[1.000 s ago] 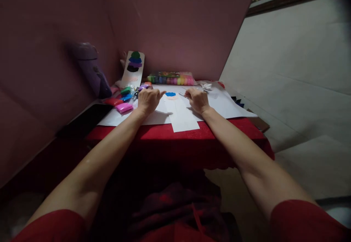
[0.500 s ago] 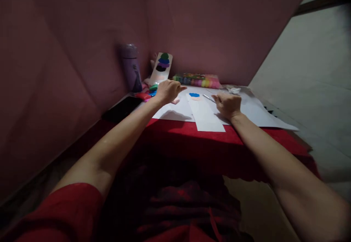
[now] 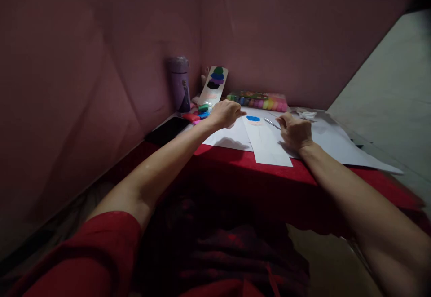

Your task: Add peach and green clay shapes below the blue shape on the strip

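A strip of white paper [image 3: 269,146] lies in front of me, with a blue clay patch [image 3: 253,118] and a pale peach patch [image 3: 257,123] near its far end. My left hand [image 3: 226,113] hovers left of the blue patch, casting a shadow on the sheet. Its fingers are curled in and the thumb side points right; whatever they may hold is hidden. On the other side, my right hand [image 3: 296,130] is closed around a thin silver tool [image 3: 272,123], whose tip points toward the blue patch. The kind of tool is too small to make out.
Small colourful clay packets [image 3: 191,117] lie behind my left forearm, near a dark flat object [image 3: 166,130] and a purple bottle [image 3: 180,83]. A card with coloured patches [image 3: 215,83] leans at the wall. A clay pack [image 3: 259,101] and crumpled tissue [image 3: 307,115] lie farther back.
My view has turned left, so the table and its things appear farther right. My right hand has drawn slightly away from the blue patch with the tool still in it. The left stays beside the patch.
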`<state>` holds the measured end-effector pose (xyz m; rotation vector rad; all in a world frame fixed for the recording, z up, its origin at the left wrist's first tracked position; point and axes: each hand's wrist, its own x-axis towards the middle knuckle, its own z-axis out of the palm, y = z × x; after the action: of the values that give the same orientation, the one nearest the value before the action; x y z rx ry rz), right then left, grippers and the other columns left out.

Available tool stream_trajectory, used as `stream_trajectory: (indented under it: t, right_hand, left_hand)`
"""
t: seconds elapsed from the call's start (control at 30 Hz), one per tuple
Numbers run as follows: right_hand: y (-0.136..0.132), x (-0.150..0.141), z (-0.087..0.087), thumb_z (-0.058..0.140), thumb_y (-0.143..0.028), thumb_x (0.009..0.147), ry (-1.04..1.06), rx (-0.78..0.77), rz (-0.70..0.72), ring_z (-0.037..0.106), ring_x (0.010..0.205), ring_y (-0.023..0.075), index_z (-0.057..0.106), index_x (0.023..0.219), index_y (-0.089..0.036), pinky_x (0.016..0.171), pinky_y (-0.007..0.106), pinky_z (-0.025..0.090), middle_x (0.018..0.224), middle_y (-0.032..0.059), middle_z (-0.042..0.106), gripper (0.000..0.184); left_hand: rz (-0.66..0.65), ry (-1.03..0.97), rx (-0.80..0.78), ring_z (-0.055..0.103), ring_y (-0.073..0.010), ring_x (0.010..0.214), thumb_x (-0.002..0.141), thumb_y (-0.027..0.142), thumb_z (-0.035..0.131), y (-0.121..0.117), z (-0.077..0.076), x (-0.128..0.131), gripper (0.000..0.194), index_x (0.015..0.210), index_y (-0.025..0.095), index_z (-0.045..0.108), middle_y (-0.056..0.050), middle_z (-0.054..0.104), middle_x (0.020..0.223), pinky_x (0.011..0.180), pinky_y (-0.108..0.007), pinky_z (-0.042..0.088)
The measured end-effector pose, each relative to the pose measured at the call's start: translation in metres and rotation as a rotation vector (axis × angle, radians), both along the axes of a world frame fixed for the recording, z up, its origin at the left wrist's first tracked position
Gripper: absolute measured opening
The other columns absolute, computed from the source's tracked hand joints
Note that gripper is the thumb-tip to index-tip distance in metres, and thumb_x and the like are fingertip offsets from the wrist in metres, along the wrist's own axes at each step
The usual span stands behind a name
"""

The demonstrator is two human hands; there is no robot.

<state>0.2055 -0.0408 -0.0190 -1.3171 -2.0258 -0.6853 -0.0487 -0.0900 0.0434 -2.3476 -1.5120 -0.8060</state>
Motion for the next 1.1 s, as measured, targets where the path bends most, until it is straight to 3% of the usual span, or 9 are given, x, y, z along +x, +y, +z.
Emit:
stream_trajectory:
  t: [0.13,0.23,0.5,0.6,0.7,0.77,0.83,0.97,1.1]
  right_hand:
    - [-0.003,0.001,0.002,0.041,-0.023,0.089,0.011,0.065,-0.031,0.056,0.063,0.0194,0.064,0.090,-0.013,0.055,0.029,0.027,0.075,0.0107,0.067,0.025]
    - [-0.008,0.001,0.003,0.041,-0.019,0.087,0.046,0.101,0.017,0.057,0.072,0.0197,0.063,0.094,-0.015,0.058,0.029,0.031,0.089,0.0105,0.067,0.023]
    - [-0.033,-0.014,0.023,0.038,-0.031,0.092,0.045,0.136,0.259,0.058,0.070,0.0206,0.065,0.093,-0.015,0.060,0.031,0.034,0.087,0.0106,0.067,0.031]
    - [-0.082,-0.034,0.030,0.041,-0.034,0.091,0.151,-0.002,0.435,0.058,0.068,0.0201,0.066,0.090,-0.015,0.060,0.031,0.036,0.081,0.0105,0.067,0.031]
    - [-0.166,-0.054,0.030,0.045,-0.034,0.089,0.309,-0.508,0.691,0.056,0.059,0.0168,0.065,0.075,-0.018,0.054,0.028,0.039,0.067,0.0047,0.065,0.029]
    - [-0.224,-0.061,0.031,0.051,-0.036,0.087,0.301,-1.033,0.855,0.058,0.056,0.0153,0.065,0.075,-0.019,0.048,0.025,0.041,0.064,0.0014,0.065,0.026]
    - [-0.267,-0.063,0.039,0.063,-0.037,0.080,0.405,-1.163,0.865,0.062,0.066,0.0175,0.064,0.093,-0.021,0.050,0.025,0.045,0.077,0.0014,0.068,0.021]
    - [-0.293,-0.060,0.083,0.072,-0.035,0.071,0.735,-0.657,0.709,0.062,0.089,0.0237,0.056,0.112,-0.026,0.061,0.030,0.053,0.101,0.0041,0.065,0.045]
    - [-0.284,-0.041,0.154,0.065,-0.014,0.071,0.898,-0.084,0.449,0.064,0.075,0.0219,0.061,0.070,-0.017,0.055,0.029,0.048,0.070,-0.0025,0.061,0.005]
  left_hand:
    - [-0.205,-0.015,-0.061,0.058,-0.0149,0.083,0.075,0.007,0.053,-0.043,0.006,0.005,0.041,0.113,0.022,0.059,-0.005,0.063,0.106,0.070,-0.026,0.041]
    - [-0.225,-0.063,-0.276,0.058,-0.0152,0.073,0.083,0.023,0.051,-0.110,-0.004,0.005,0.018,0.089,0.017,0.067,-0.005,0.067,0.083,0.067,-0.026,0.042]
    - [0.327,0.260,-0.823,0.064,-0.0279,0.083,0.075,0.034,0.060,-0.225,-0.117,-0.052,0.020,0.086,0.019,0.064,-0.012,0.068,0.090,0.066,-0.032,0.043]
    - [0.367,0.066,-0.922,0.063,-0.0277,0.075,0.073,0.036,0.059,-0.237,-0.124,-0.066,0.021,0.070,0.016,0.063,-0.010,0.066,0.075,0.062,-0.032,0.041]
    - [0.137,-0.579,-1.203,0.060,-0.0202,0.063,0.078,0.044,0.054,-0.243,-0.090,-0.054,0.031,0.073,0.015,0.063,-0.005,0.064,0.068,0.053,-0.026,0.040]
    - [-0.001,-1.014,-1.173,0.061,-0.0171,0.066,0.080,0.046,0.055,-0.241,-0.054,-0.031,0.033,0.093,0.017,0.063,-0.004,0.067,0.080,0.057,-0.026,0.045]
    - [-0.116,-1.180,-1.072,0.062,-0.0166,0.068,0.081,0.040,0.058,-0.235,-0.013,-0.001,0.027,0.094,0.017,0.064,-0.005,0.068,0.083,0.058,-0.025,0.048]
    - [-0.369,-1.204,-0.765,0.065,-0.0211,0.092,0.093,0.029,0.039,-0.227,0.066,0.063,0.029,0.102,0.015,0.062,-0.008,0.068,0.103,0.069,-0.027,0.055]
    - [-0.724,-1.053,-0.345,0.062,-0.0153,0.100,0.094,0.022,0.026,-0.232,0.127,0.102,0.040,0.108,0.009,0.061,0.000,0.067,0.106,0.073,-0.017,0.052]
